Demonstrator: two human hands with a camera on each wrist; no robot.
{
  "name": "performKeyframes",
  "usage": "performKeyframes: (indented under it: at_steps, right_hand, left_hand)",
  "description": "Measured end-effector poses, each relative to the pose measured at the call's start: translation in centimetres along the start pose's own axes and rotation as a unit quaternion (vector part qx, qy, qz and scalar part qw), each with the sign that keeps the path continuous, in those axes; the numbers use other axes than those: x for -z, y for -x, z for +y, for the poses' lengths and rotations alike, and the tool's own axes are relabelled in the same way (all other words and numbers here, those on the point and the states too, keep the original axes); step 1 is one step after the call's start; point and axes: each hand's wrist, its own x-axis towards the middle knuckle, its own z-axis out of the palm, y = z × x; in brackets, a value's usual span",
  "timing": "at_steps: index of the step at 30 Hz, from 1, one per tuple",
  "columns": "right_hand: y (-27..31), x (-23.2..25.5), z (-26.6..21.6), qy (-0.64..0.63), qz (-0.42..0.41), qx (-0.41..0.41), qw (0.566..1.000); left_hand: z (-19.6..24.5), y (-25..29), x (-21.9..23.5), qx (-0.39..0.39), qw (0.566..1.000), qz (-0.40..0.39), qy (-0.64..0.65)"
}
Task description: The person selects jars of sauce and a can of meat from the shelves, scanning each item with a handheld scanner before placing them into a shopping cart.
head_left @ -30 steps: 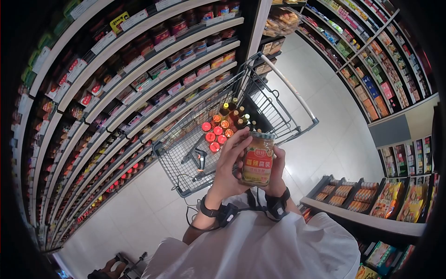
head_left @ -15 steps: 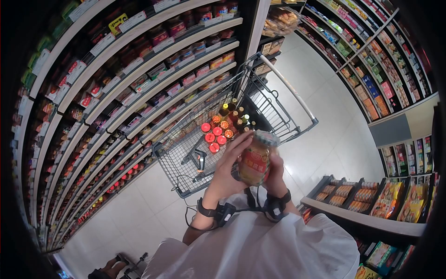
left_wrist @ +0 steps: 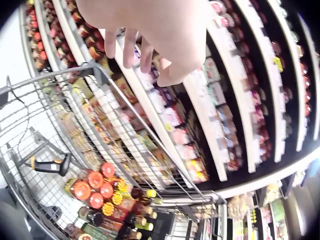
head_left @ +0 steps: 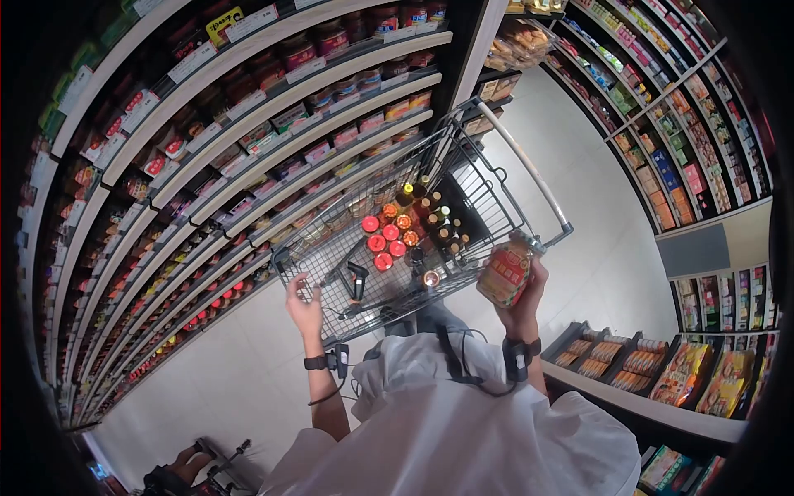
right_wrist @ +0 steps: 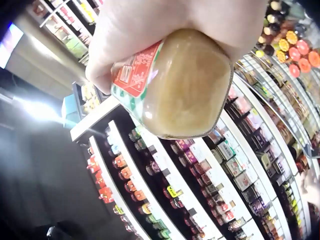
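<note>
My right hand (head_left: 528, 299) grips a glass jar (head_left: 504, 274) with a red label and a patterned lid, held tilted near the cart's handle side. The right wrist view shows the jar's pale brown base (right_wrist: 192, 95), with fingers wrapped round its labelled side. My left hand (head_left: 304, 307) is raised at the cart's left end, fingers loosely bent and nothing in them. In the left wrist view that hand (left_wrist: 155, 35) hangs in front of the shelves. Below, the wire shopping cart (head_left: 331, 335) carries several red-lidded jars (head_left: 377, 243), several dark bottles (head_left: 447, 223) and a black handheld scanner (head_left: 357, 281).
Long curved shelves (head_left: 248, 116) packed with jars and boxes run along the left. At the right stands a low display rack (head_left: 628, 397) with packets. Another person's legs (head_left: 186, 467) and a wheeled frame (head_left: 227, 475) are at the lower left. Pale tiled floor (head_left: 231, 372) surrounds the cart.
The left hand has let go of the jar and moved left. My right hand has carried the jar to the right. A small round-topped item near the cart's front side has come into sight.
</note>
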Motion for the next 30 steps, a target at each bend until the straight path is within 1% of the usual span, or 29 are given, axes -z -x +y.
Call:
performKeyframes:
  at_steps: [3,5,6,7,8,9,10,11,12,14,15,18,19,21,22,23,24,25,27,28,29,30]
  right_hand:
    - [-0.7,0.1,0.6,-0.051,-0.034,-0.047,0.997]
    - [-1.1,0.3,1.0,-0.031,-0.011,-0.07,0.997]
    - [-1.4,0.4,1.3,-0.021,-0.001,-0.082,0.996]
    - [-1.9,0.6,1.5,-0.012,-0.016,-0.086,0.996]
    - [-2.6,0.8,1.7,0.03,-0.012,-0.073,0.997]
    - [-3.1,1.0,2.0,0.072,-0.008,-0.063,0.995]
    - [-3.5,1.1,2.3,0.114,-0.003,-0.053,0.992]
    - [-4.1,1.3,2.6,0.133,0.004,-0.04,0.99]
    - [-4.7,1.0,2.9,0.204,0.005,-0.022,0.979]
    - [-5.8,0.4,3.0,0.344,0.011,0.017,0.939]
    - [-6.9,1.1,3.5,0.395,0.006,0.025,0.918]
    - [-10.5,2.4,4.9,0.509,-0.094,0.054,0.854]
    - [-12.2,3.2,5.8,0.523,-0.116,0.072,0.841]
    - [-15.0,3.3,6.9,0.604,-0.165,0.035,0.779]
    - [-16.5,3.4,7.7,0.641,-0.187,0.018,0.744]
    - [-18.1,4.2,9.4,0.653,-0.208,0.032,0.728]
    - [-18.8,5.1,11.1,0.699,-0.231,0.033,0.676]
    - [-19.8,5.9,12.7,0.742,-0.252,0.038,0.62]
    - [-21.7,7.6,16.1,0.815,-0.3,0.045,0.494]
    - [-22.6,8.9,18.2,0.847,-0.32,0.051,0.422]
    - [-23.3,11.4,20.8,0.842,-0.338,0.026,0.42]
    - [-22.9,10.7,21.5,0.854,-0.356,0.064,0.374]
  left_hand:
    - [-8.2,0.1,0.4,0.054,0.985,0.095,-0.132]
    - [-13.6,1.4,-0.8,0.16,0.973,0.131,-0.104]
    - [-15.6,2.0,-1.4,0.212,0.962,0.15,-0.088]
    - [-16.3,2.6,-2.1,0.301,0.94,0.141,-0.078]
    - [-16.8,3.6,-3.1,0.389,0.909,0.131,-0.068]
    - [-17.7,5.0,-4.6,0.414,0.896,0.12,-0.112]
    - [-18.1,6.6,-6.0,0.437,0.879,0.109,-0.157]
    - [-17.1,7.8,-7.5,0.44,0.868,0.144,-0.181]
    - [-15.8,8.5,-9.1,0.438,0.857,0.178,-0.206]
    - [-12.2,8.5,-11.2,0.46,0.826,0.246,-0.211]
    - [-12.1,8.7,-11.8,0.444,0.826,0.271,-0.218]
    - [-12.1,8.0,-12.5,0.458,0.807,0.294,-0.229]
    - [-11.9,7.8,-12.7,0.451,0.807,0.301,-0.234]
    - [-11.0,7.6,-12.8,0.435,0.806,0.314,-0.249]
    - [-11.8,7.5,-13.0,0.413,0.807,0.314,-0.282]
    - [-13.2,8.2,-13.2,0.391,0.807,0.313,-0.314]
    - [-14.4,8.8,-13.6,0.369,0.804,0.31,-0.348]
    - [-13.2,8.4,-13.7,0.372,0.773,0.319,-0.404]
    - [-16.9,9.2,-13.9,0.368,0.785,0.313,-0.388]
    - [-18.9,9.3,-14.1,0.361,0.8,0.311,-0.365]
    - [-18.6,10.0,-14.3,0.352,0.817,0.308,-0.338]
    - [-18.1,10.5,-14.2,0.343,0.833,0.301,-0.312]
